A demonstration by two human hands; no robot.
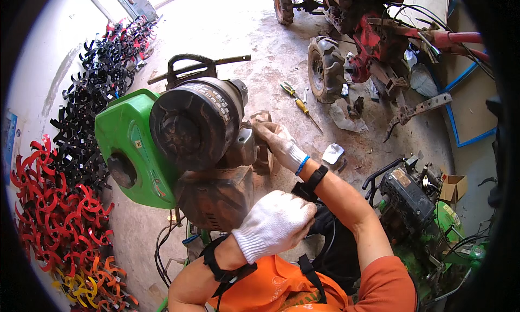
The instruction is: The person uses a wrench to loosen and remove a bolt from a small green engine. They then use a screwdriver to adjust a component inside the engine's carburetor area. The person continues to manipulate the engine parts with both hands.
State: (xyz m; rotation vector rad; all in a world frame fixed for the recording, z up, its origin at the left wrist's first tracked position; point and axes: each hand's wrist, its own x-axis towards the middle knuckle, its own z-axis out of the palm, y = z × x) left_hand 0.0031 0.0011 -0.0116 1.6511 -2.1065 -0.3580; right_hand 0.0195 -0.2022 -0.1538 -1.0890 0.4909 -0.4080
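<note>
An engine with a black round cover (189, 122), green fuel tank (130, 149) and dirty lower housing (208, 198) fills the middle. My right hand (279, 144), in a white glove, reaches to a grimy metal fitting (245, 145) at the engine's right side; its fingers are curled there, on what I cannot make out. My left hand (276, 222), gloved too, is closed in a fist in front of the lower housing, its fingertips and anything inside them hidden.
Red, black, orange and yellow tiller blades (59, 214) pile along the left wall. A red tiller (379, 46) stands behind at right, near screwdrivers (300, 104) and white scraps (346, 117). Another green machine (409, 198) and a cardboard box (452, 188) are at lower right.
</note>
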